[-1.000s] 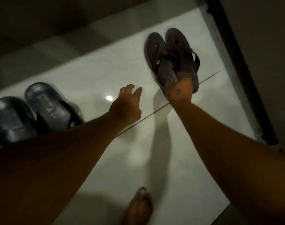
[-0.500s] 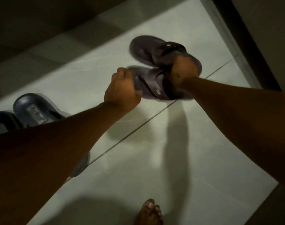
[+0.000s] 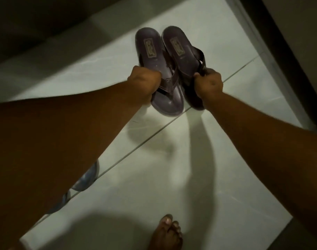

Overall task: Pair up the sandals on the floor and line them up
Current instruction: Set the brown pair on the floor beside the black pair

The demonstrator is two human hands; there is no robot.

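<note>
Two brown thong sandals are held side by side above the white tile floor, heels pointing away from me. My left hand (image 3: 146, 82) grips the left brown sandal (image 3: 154, 56) by its strap and side. My right hand (image 3: 209, 83) holds the right brown sandal (image 3: 179, 51) by its strap. Both soles face up and show a label near the heel. The toe ends hang low near a tile joint. A pair of dark blue slide sandals (image 3: 87, 177) lies lower left, mostly hidden behind my left forearm.
A dark door frame (image 3: 283, 56) runs along the right edge of the floor. A raised step or ledge (image 3: 64, 42) crosses the upper left. My bare foot (image 3: 166, 233) stands at the bottom centre on the tiles.
My right hand alone held both brown sandals; my left hand came over and took one. The pair turned from crosswise to side by side, heels away from me.
</note>
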